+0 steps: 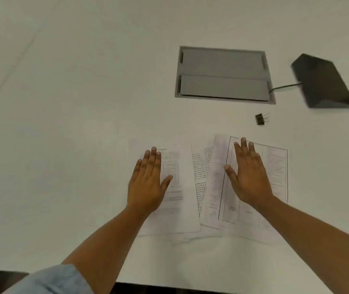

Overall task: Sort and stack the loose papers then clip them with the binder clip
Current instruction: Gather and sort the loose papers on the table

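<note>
- Left hand (148,183) lay flat, fingers spread, on printed papers (182,209).
- Right hand (249,175) lay likewise, flat.
- Black metal binder clip (260,119) sat apart on smooth white table (84,102).

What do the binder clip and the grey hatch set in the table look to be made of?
Binder clip: looks like black painted sheet metal, matte, with thin bright wire handles that read as bare steel. Grey hatch: two flat matte grey flaps in a grey frame; brushed metal or plastic, the blur leaves it open.
</note>
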The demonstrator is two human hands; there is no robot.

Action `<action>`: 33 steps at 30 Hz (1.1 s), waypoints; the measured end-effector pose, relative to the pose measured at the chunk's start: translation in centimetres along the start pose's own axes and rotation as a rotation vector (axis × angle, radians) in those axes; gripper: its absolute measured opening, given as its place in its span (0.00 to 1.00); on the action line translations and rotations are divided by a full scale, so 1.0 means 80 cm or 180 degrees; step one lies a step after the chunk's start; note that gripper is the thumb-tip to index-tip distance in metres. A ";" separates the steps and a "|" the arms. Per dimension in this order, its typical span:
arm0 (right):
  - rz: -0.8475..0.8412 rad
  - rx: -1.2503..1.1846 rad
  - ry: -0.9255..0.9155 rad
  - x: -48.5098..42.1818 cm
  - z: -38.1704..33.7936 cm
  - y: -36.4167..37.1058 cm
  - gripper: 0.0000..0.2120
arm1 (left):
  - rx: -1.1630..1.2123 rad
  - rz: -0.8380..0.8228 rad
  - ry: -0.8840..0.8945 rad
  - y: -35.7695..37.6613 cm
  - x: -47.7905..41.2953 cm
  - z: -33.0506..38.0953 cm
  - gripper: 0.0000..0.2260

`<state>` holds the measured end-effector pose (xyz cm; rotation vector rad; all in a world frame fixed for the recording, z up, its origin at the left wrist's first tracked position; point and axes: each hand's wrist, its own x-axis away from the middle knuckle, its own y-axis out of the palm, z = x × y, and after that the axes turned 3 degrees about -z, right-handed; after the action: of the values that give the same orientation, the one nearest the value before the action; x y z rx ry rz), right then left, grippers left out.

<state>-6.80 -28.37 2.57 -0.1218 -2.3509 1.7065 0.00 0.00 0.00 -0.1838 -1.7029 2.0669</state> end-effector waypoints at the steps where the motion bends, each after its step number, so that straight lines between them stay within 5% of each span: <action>1: -0.0067 -0.0028 0.0058 0.005 -0.001 0.006 0.38 | 0.0009 -0.0046 -0.0057 0.003 0.003 0.001 0.35; 17: -0.0649 0.0148 0.0259 0.033 0.013 0.066 0.39 | 0.0189 -0.0414 -0.0235 0.037 0.018 -0.013 0.36; 22: -0.0152 -0.0549 0.0172 0.035 -0.038 0.056 0.33 | 0.0942 0.0264 -0.1354 0.018 0.038 -0.008 0.31; 25: -0.0287 -0.1146 0.0320 0.037 -0.073 0.060 0.26 | 0.1160 0.0351 -0.2069 0.007 0.052 -0.006 0.32; 33: -0.0600 -0.1512 0.1003 0.022 -0.116 0.062 0.22 | 0.2407 0.0512 -0.2702 -0.006 0.047 -0.016 0.34</action>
<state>-6.62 -17.87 0.84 -0.2224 -2.3834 0.9426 -2.72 2.83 0.82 0.9316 -1.1233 2.9862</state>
